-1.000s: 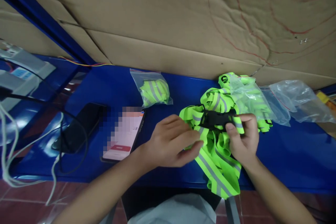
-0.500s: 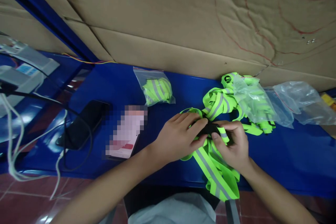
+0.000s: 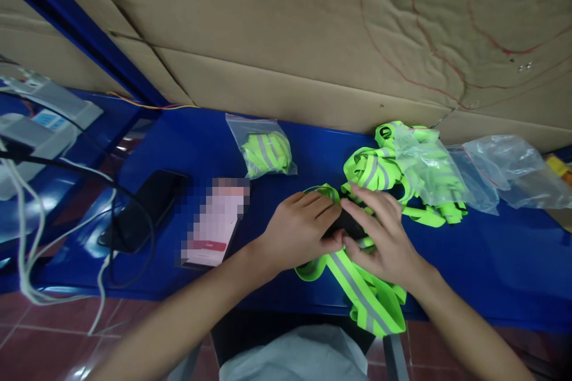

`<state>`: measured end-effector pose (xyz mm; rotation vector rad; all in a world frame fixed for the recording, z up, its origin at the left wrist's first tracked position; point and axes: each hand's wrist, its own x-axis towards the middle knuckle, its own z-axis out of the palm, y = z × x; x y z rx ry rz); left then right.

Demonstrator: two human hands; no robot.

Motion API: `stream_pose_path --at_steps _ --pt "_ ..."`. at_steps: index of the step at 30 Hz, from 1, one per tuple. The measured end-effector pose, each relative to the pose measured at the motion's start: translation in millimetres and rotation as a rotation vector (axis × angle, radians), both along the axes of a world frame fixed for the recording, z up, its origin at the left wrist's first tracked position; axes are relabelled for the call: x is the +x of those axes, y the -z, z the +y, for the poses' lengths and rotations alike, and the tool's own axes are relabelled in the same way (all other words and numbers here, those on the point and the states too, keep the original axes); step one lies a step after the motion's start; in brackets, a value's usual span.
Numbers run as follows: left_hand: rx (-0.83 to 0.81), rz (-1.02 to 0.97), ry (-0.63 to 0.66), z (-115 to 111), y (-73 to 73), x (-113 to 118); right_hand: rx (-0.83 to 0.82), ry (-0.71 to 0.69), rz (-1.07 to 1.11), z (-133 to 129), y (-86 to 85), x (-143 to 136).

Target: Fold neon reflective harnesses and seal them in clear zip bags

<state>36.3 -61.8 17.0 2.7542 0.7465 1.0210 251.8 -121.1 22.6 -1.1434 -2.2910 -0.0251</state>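
Observation:
My left hand [image 3: 304, 229] is closed on a black piece [image 3: 346, 221] attached to a neon yellow-green strap with a grey stripe [image 3: 357, 286]. On the right side of that black piece, my right hand [image 3: 379, 232] has its fingers curved over it, the thumb below, pinching it. The strap hangs in loops below both hands, past the table's front edge. Behind my right hand lies a heap of similar straps [image 3: 375, 169], partly under a clear plastic bag [image 3: 431, 164].
A zip bag with a rolled strap [image 3: 268, 152] lies at the back of the blue table [image 3: 482, 268]. Left are a phone [image 3: 214, 223], a black device [image 3: 138, 211], cables and a power strip [image 3: 58, 113]. Plastic bags [image 3: 513, 169] lie right; cardboard [image 3: 268, 30] stands behind.
My right hand has shifted left and up, its fingers now over the black piece beside my left fingers. The green loop it held before is now mostly hidden.

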Motion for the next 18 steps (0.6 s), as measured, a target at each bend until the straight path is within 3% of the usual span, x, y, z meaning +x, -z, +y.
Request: stream_pose_path --at_steps 4,9,15,18 --pt "0.004 0.083 0.021 -1 -2.7 -2 -0.133 -0.099 -0.013 1 -4.0 4" --pt "-0.107 0.084 0.020 -1 -7.8 -4 -0.180 -0.082 -0.145 -1 -5.3 8" --pt "-0.448 0.079 0.105 4 -30.9 -22 -0.063 0.041 -0.190 -2 -22.8 25" --pt "-0.552 -0.069 0.076 4 -44.4 -40 0.035 0.237 -0.096 -3 -29.3 45"
